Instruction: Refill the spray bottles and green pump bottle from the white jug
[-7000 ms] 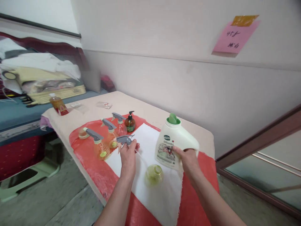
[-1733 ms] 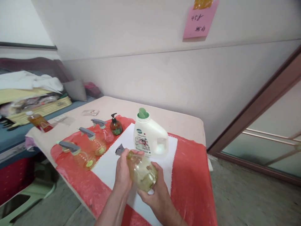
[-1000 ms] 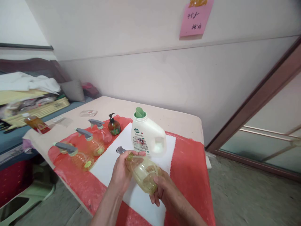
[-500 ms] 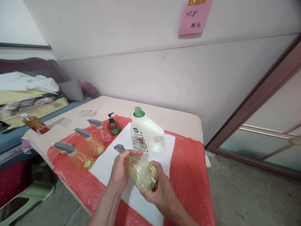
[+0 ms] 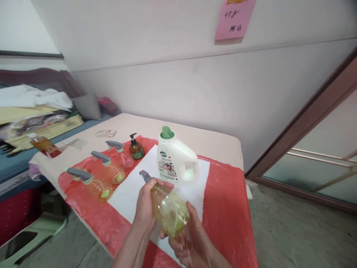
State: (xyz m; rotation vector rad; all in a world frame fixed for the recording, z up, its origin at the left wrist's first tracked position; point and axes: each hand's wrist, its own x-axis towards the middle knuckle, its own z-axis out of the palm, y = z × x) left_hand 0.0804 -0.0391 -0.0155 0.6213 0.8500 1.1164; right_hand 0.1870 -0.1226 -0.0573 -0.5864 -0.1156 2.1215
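Note:
A clear yellow-green spray bottle [image 5: 170, 214] is tilted over the white sheet, its grey trigger head [image 5: 145, 176] pointing up and left. My left hand [image 5: 146, 201] is closed round its neck and shoulder. Against the bottle's base is my right hand [image 5: 192, 236], thumb along the side and fingers curled underneath. Just behind the bottle, a white detergent jug [image 5: 178, 160] stands upright with a green cap piece [image 5: 166, 132] in its mouth. Part of the jug's lower front is hidden by my left hand and the bottle.
Several spray bottles stand at the left, including a yellow one [image 5: 97, 190], an orange one [image 5: 113, 171] and a pink one [image 5: 124, 158]. Beside them is a brown pump bottle [image 5: 136, 149]. A white sheet [image 5: 125, 203] lies over red plastic [image 5: 225, 208] on the table.
The spray bottle has shifted slightly right and down in view, its base dipping lower. My right hand has slid lower on the base, with its fingers now curled beneath. The jug stays put.

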